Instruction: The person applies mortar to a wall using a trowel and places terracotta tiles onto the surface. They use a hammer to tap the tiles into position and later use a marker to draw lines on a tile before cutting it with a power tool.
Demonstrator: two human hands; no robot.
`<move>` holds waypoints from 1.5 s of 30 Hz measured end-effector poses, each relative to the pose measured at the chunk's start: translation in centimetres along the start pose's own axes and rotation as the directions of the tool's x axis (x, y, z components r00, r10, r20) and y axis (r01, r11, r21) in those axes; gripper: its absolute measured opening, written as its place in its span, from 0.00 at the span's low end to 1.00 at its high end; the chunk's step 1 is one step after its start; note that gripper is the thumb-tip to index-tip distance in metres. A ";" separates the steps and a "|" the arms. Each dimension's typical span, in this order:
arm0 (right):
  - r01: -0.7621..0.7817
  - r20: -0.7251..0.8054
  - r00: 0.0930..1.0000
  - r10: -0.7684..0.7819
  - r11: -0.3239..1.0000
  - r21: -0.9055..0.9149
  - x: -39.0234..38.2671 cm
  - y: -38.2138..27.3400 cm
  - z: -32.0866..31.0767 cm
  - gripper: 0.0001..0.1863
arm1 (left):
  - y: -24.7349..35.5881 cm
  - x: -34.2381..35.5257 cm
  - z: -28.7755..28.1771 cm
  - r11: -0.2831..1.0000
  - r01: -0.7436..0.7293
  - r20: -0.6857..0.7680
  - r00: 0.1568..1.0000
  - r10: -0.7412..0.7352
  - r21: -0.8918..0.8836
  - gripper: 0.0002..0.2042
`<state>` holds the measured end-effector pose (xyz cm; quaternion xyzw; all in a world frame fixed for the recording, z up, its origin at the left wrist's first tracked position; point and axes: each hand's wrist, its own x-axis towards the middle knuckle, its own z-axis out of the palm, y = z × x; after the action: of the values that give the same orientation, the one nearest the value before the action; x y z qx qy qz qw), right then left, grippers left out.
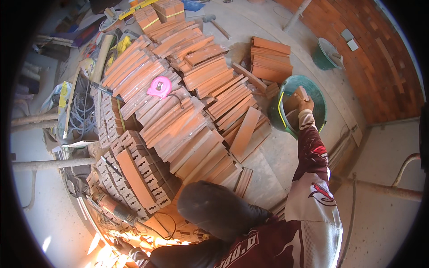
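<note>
My right arm reaches out to the green bucket (273, 111) at the right. Over its mouth my right hand (306, 105) is closed on a short piece of brick tile (301, 93). More brown material shows inside the bucket beside the fingers. At the lower left, my left hand (121, 245) is low near the floor in strong sunlight, fingers apart, with nothing visible in it. Broken tile bits lie around it. An angle grinder (114, 206) with an orange-and-grey body rests just above that hand.
Rows of orange brick tiles (178, 129) fill the middle, with a pink tape measure (160, 87) on top. Hollow bricks (129, 165) are stacked left. Another tile stack (270, 58) stands behind the bucket. A second green bucket (326, 56) and a hammer (216, 26) lie farther off.
</note>
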<state>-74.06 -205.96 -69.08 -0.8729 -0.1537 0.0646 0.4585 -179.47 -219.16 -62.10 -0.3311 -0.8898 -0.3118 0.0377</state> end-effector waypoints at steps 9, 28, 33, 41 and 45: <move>0.090 0.078 0.994 -0.070 0.953 -0.289 -1.5 -5.0 0.9 0.44 | 0.7 -1.2 1.0 0.958 0.148 0.103 0.987 -0.126 -0.245 0.19; 0.894 0.081 0.447 -0.891 0.449 0.000 -14.4 -21.4 6.4 0.24 | -3.5 0.1 1.6 0.911 0.256 0.184 0.961 -0.205 -0.322 0.20; 0.941 0.549 0.263 -0.794 0.336 0.034 -19.5 -24.7 18.7 0.35 | -4.3 0.3 0.4 0.931 0.177 0.149 0.980 -0.136 -0.318 0.17; 0.999 0.811 0.039 -0.583 0.029 -0.027 -21.5 -29.1 27.4 0.26 | -0.4 -1.8 -2.0 0.884 0.222 0.094 0.975 -0.201 -0.411 0.14; 0.998 0.848 -0.007 -0.530 0.050 0.040 -20.8 -30.6 27.7 0.18 | -2.3 -2.1 -2.6 0.896 0.209 0.049 0.977 -0.206 -0.391 0.14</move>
<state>-107.10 -174.83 -60.38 -0.5775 -0.8158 0.0290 -0.0102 -179.59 -223.26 -61.80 -0.2361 -0.8391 -0.4856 -0.0657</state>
